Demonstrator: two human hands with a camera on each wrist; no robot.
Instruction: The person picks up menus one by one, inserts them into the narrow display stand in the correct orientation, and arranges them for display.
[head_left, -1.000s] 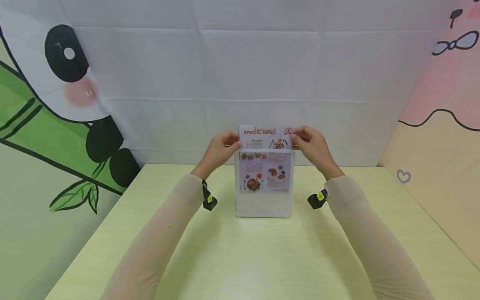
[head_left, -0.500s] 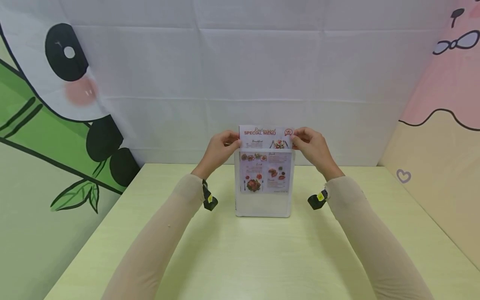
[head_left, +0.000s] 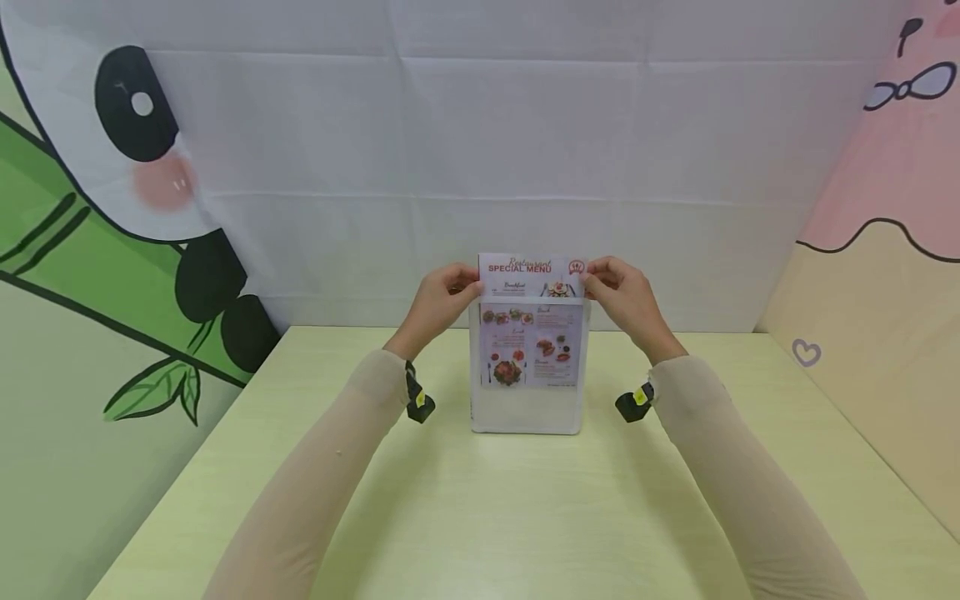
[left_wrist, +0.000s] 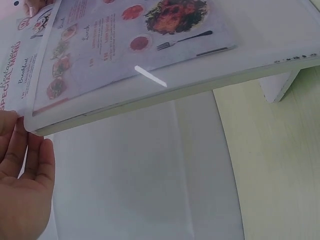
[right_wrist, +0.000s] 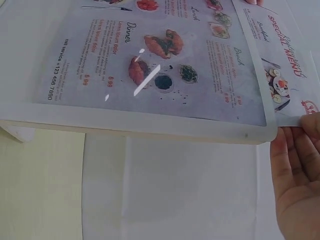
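A printed restaurant menu sheet (head_left: 529, 282) stands partway inside a white-framed clear display stand (head_left: 525, 411), its headed top strip sticking out above the frame. My left hand (head_left: 441, 302) pinches the sheet's left edge just above the frame's top left corner. On the opposite edge my right hand (head_left: 624, 298) pinches the sheet near the round red logo. Both wrist views show the lower part of the menu (left_wrist: 125, 45) behind the clear front, with thumb and fingers right at the frame's corner. Below the menu's bottom edge the stand's panel is plain white.
The stand is upright on a pale wooden table (head_left: 517, 517), near its back edge. A white cloth (head_left: 517, 150) hangs behind. Painted cartoon panels (head_left: 135, 292) flank the table left and right. In the left wrist view a white foot (left_wrist: 277, 86) shows behind the stand.
The menu sheet has slid slightly down into the stand, and both hands have lowered a little with it. The stand has stayed in place.
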